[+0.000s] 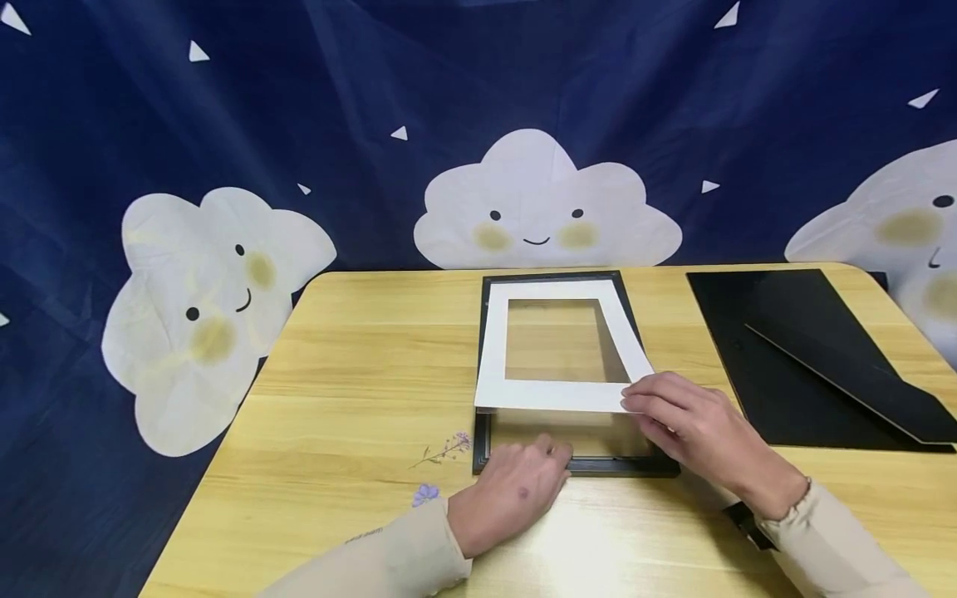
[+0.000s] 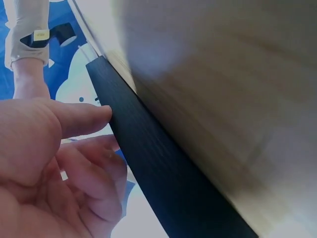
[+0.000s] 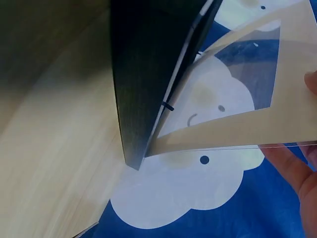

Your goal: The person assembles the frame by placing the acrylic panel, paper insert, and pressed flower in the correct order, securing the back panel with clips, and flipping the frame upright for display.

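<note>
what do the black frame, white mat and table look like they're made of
Black frame: probably wood or imitation wood, matte; fine grain shows in the left wrist view.
White mat: likely card or stiff paper, dull; its edge looks thin.
Table: wood or laminate, glossy; it has streaky grain and bright glare.
</note>
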Tool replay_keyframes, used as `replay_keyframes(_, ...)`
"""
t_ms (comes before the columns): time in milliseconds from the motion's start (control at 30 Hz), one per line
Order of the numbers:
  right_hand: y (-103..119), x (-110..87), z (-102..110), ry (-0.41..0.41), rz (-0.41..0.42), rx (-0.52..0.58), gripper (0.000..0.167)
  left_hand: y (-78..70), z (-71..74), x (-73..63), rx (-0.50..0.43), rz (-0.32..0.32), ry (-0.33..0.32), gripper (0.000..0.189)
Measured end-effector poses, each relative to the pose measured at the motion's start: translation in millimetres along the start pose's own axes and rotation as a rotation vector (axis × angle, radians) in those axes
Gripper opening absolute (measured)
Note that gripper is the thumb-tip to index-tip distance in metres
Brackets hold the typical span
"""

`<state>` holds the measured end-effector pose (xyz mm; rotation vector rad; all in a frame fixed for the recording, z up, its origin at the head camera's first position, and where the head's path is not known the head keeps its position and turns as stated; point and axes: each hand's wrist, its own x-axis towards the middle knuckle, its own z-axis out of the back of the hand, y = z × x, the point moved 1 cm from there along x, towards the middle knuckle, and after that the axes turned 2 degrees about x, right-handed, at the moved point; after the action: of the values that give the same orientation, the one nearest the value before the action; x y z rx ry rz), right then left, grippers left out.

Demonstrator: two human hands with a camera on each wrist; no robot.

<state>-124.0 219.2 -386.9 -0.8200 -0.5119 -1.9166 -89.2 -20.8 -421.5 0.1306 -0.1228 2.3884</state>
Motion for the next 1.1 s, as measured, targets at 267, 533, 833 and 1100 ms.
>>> replay_keyframes(267,-3.0,5.0,4.2,-0.062,-0.028,0.040,0.039,-3.4,-0.9,3.7,-0.014,-0.032,-0.003,0.015)
replay_keyframes(533,-5.0,5.1,5.7,-0.079,-0.028,0.042,0.039,-5.3,-2.1,5.5,0.087,-0.122,-0.086,0.009)
replay_keyframes(833,-4.0,-1.8,5.3,-0.027,-0.023,0.092,0.040,-10.5,16.0,-7.4,0.080,-0.130,-0.075,0.019)
replay_keyframes(1100,-3.4,-10.9,-5.4,0.015,-0.014,0.169,0.035,41.8,62.4,-27.8,-0.433,-0.073,-0.275,0.006)
